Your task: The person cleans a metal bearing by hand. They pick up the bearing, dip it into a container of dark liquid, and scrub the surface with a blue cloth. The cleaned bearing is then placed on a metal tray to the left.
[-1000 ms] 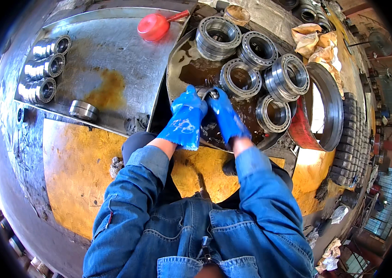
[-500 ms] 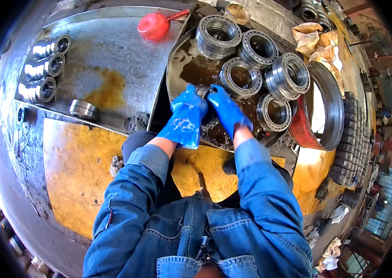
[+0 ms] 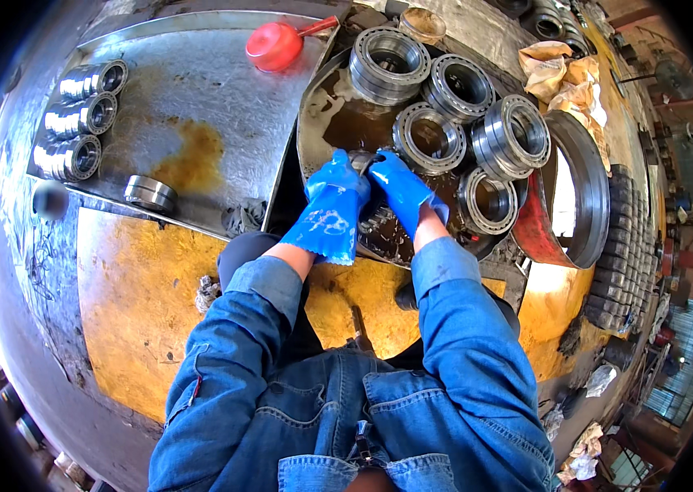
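My left hand (image 3: pixel 335 187), in a blue rubber glove, grips the left side of a metal bearing ring (image 3: pixel 359 159) that is mostly hidden by the gloves. My right hand (image 3: pixel 400 187), gloved alike, is closed at the ring's right side, with something dark at its fingertips that I cannot make out. Both hands are over a round pan (image 3: pixel 311 123) of brown, oily liquid. Just right of my right hand stands a steel roller bearing (image 3: pixel 401 139), among several others in the pan. Small metal parts show in the liquid beneath my hands, partly covered.
A steel tray (image 3: pixel 223 90) lies to the left, bearing a red ladle (image 3: pixel 274 47), rows of bearings (image 3: pixel 84 119), a single ring (image 3: pixel 150 193) and a dark rag (image 3: pixel 245 216). A large metal hoop (image 3: pixel 588 193) stands at the pan's right. Crumpled brown paper (image 3: pixel 576 78) lies beyond.
The view has shifted slightly. My hands stay together at the ring, with only a small movement of the right fingers.
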